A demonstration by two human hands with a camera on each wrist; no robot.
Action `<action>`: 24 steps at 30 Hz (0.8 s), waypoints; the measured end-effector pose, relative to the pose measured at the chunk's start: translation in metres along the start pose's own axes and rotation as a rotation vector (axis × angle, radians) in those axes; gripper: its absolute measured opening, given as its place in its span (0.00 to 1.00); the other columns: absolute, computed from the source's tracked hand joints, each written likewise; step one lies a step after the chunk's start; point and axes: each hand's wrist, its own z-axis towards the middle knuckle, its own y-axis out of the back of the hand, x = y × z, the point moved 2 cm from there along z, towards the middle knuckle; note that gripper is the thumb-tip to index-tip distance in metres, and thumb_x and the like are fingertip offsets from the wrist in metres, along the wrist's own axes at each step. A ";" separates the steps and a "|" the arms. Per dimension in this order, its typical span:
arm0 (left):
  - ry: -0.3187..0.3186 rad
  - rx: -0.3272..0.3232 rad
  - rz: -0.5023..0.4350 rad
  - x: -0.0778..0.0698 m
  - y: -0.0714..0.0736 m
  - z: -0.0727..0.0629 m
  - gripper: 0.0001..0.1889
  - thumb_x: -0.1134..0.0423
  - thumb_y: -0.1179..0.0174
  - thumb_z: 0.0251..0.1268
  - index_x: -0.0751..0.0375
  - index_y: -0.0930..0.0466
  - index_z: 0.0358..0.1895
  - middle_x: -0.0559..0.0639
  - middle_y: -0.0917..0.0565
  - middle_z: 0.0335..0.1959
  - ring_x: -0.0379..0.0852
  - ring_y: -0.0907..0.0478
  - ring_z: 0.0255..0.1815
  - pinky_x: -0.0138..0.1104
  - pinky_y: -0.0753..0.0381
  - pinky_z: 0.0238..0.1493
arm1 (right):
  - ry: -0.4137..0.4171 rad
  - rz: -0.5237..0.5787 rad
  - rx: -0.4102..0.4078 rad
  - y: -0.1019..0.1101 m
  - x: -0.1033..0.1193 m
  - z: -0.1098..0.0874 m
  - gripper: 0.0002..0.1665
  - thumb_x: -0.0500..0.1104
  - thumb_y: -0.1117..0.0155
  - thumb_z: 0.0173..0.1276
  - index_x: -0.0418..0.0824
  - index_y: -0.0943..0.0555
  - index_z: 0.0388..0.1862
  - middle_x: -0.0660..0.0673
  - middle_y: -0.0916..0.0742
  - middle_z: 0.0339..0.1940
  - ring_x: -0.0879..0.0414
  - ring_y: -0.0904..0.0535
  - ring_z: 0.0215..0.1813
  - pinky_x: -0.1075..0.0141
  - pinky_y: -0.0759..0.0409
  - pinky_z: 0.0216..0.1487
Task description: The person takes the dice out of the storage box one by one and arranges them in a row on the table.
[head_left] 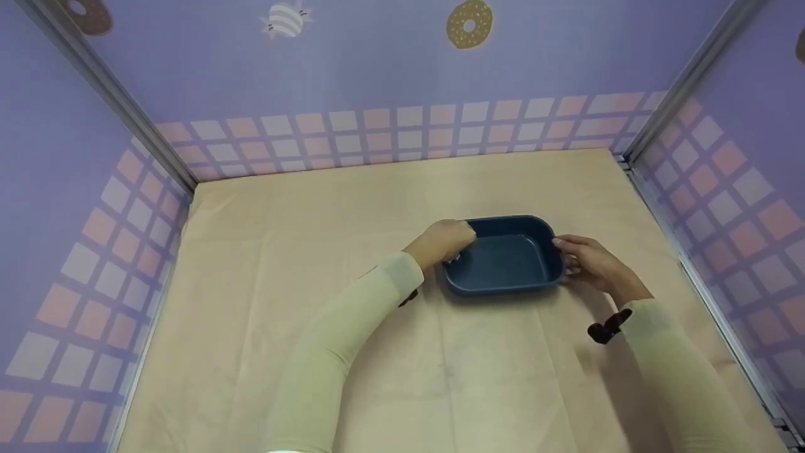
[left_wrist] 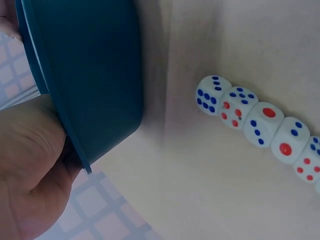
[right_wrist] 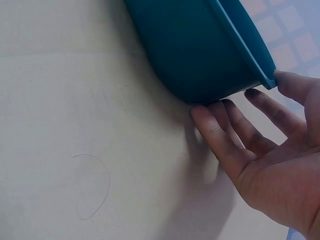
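A dark blue rectangular dish [head_left: 503, 261] with rounded corners is between the two hands. My left hand [head_left: 443, 242] grips its left rim, with the fingers curled over into the dish. At the right end, my right hand [head_left: 591, 261] holds the dish, thumb on the rim and fingers against the outer wall, as the right wrist view shows. The inside of the dish looks bare, though the left hand covers one part. In the left wrist view, a row of several white dice [left_wrist: 262, 124] with red and blue dots lies on the cloth beside the dish.
A beige cloth [head_left: 302, 214] with fold creases covers the table. Purple patterned panels [head_left: 377, 69] stand at the back and both sides, joined by metal posts [head_left: 679, 82]. A thin curved hair [right_wrist: 107, 182] lies on the cloth in the right wrist view.
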 end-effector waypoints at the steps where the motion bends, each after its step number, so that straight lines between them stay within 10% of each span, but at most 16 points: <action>1: 0.007 -0.002 0.008 -0.001 0.000 0.001 0.04 0.69 0.30 0.69 0.56 0.12 0.41 0.48 0.11 0.44 0.41 0.25 0.35 0.37 0.14 0.45 | 0.002 0.000 0.000 0.000 0.000 0.000 0.33 0.54 0.43 0.85 0.34 0.33 0.76 0.53 0.30 0.28 0.58 0.38 0.29 0.63 0.30 0.37; 14: 0.008 -0.027 -0.066 -0.003 0.003 -0.003 0.10 0.69 0.32 0.72 0.58 0.12 0.52 0.50 0.12 0.47 0.43 0.19 0.38 0.34 0.15 0.47 | 0.006 0.023 0.006 -0.002 -0.002 -0.002 0.34 0.55 0.41 0.84 0.34 0.32 0.76 0.53 0.28 0.27 0.59 0.36 0.27 0.63 0.25 0.37; 24: -0.072 -0.156 -0.353 0.017 0.045 -0.052 0.12 0.74 0.38 0.70 0.63 0.17 0.54 0.54 0.17 0.52 0.49 0.19 0.54 0.37 0.18 0.56 | 0.020 0.028 -0.004 -0.001 -0.001 -0.002 0.31 0.53 0.40 0.84 0.33 0.31 0.72 0.54 0.28 0.27 0.59 0.34 0.28 0.63 0.24 0.37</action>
